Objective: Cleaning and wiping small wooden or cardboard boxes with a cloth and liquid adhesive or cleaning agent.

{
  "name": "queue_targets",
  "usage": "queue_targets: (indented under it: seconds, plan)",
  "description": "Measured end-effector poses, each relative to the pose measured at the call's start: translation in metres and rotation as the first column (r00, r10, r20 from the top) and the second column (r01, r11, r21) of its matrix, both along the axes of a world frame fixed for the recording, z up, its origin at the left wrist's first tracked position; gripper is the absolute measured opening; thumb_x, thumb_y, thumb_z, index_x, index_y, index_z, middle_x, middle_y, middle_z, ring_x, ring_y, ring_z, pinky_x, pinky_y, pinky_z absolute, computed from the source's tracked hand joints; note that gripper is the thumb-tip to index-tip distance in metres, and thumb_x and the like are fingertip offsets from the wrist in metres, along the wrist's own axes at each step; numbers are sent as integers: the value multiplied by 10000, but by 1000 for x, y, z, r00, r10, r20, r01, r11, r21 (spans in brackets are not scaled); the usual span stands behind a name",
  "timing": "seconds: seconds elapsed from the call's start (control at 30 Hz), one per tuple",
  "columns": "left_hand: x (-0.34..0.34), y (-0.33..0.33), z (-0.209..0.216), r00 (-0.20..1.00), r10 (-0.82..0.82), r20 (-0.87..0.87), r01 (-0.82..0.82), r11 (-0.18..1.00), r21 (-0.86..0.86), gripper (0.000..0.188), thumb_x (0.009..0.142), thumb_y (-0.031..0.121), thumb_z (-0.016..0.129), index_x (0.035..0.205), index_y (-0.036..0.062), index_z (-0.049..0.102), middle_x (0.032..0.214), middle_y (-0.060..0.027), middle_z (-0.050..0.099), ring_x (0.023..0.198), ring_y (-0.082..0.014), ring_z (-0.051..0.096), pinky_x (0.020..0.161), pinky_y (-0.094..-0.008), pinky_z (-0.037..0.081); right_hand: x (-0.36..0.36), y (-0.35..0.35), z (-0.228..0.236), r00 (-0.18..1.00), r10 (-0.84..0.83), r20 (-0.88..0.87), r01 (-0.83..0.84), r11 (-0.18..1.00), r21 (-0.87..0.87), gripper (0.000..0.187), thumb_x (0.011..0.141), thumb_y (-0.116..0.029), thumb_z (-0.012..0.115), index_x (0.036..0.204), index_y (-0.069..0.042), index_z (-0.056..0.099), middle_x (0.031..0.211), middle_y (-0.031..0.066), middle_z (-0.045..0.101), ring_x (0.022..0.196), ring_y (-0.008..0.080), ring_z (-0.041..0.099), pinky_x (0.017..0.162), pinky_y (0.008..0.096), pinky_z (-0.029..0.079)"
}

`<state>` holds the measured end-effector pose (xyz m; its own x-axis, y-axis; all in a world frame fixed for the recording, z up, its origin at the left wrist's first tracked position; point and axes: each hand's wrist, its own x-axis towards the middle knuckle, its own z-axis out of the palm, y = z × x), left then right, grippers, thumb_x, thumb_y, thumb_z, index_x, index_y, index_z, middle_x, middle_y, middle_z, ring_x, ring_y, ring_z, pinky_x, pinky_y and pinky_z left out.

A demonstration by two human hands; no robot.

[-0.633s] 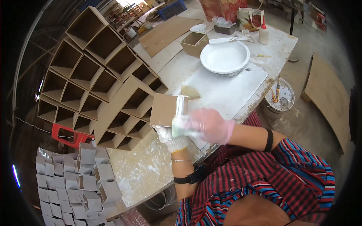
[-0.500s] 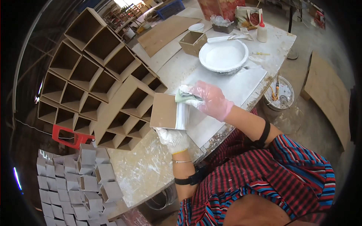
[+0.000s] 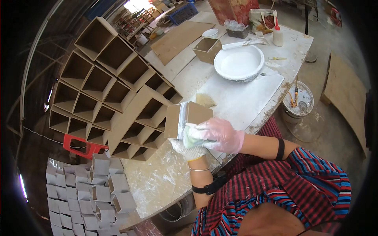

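A small brown cardboard-like box (image 3: 199, 113) is held up over the near part of the table, tilted, with a wet white strip along one edge. My left hand (image 3: 188, 150), in a white knitted glove, grips it from below; its fingers are partly hidden behind the box. My right hand (image 3: 224, 135), in a thin pink glove, is closed round a pale green sponge or folded cloth (image 3: 192, 135) smeared white. That pad touches the lower end of the white strip, close to my left glove. Beyond stands a white basin (image 3: 240, 63) of white paint-like liquid.
Brown open boxes (image 3: 104, 82) are stacked at the left. Beside them are a red plastic stool (image 3: 84, 145) and many grey-white boxes (image 3: 84, 192). A flat scraper (image 3: 242, 44), an open box (image 3: 207, 50) and a bottle (image 3: 278, 37) stand around the basin. A bucket (image 3: 297, 100) is beside the table.
The box has been turned, so its white strip now faces left of a bare brown side. My right hand has moved down toward me with the pad. The whole view has shifted slightly.
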<state>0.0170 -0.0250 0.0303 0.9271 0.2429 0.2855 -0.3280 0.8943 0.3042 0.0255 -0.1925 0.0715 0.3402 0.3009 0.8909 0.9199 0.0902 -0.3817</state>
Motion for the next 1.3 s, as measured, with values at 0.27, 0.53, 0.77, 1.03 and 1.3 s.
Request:
queue_targets:
  seconds: [0.27,0.53,0.77,1.03,1.3]
  plan:
    - [-3,-8,-6,998,56,-40,-53,997,58,554,948,371,358,1318,-38,408,1301,-190,481,1178,-292,493,1015,-409,401,24,2,4,996,44,-81,-34,993,112,315,776,-34,671,1085,-96,660,1014,88,654,919,257,628,807,346,500]
    - [-18,-23,23,994,-105,8,105,992,-76,591,950,409,352,1369,-8,370,1386,-191,415,1261,-352,415,1079,-461,323,61,-13,1,931,-67,-358,153,964,216,361,776,-57,681,1131,-60,612,1019,108,633,920,266,601,829,337,479]
    - [-14,10,14,969,249,-1,-141,552,822,557,970,374,275,1359,-16,356,1402,-212,382,1264,-355,406,1065,-484,333,58,-47,47,994,34,106,-9,973,-231,418,776,-151,698,1183,-140,602,999,87,621,904,270,598,790,349,483]
    - [-22,-17,29,936,-117,-331,165,979,121,480,954,397,364,1255,42,484,1263,-152,520,1111,-299,540,906,-381,474,92,-25,53,988,-18,151,67,943,-327,290,828,-222,658,1116,-223,617,947,64,627,851,260,626,732,361,505]
    - [-13,17,9,845,191,500,-443,-273,854,447,887,301,516,1249,41,480,1199,-128,560,1081,-242,562,892,-367,486,49,-23,52,958,216,190,-104,876,-471,309,825,-201,670,1130,-206,620,892,73,608,870,257,623,771,354,499]
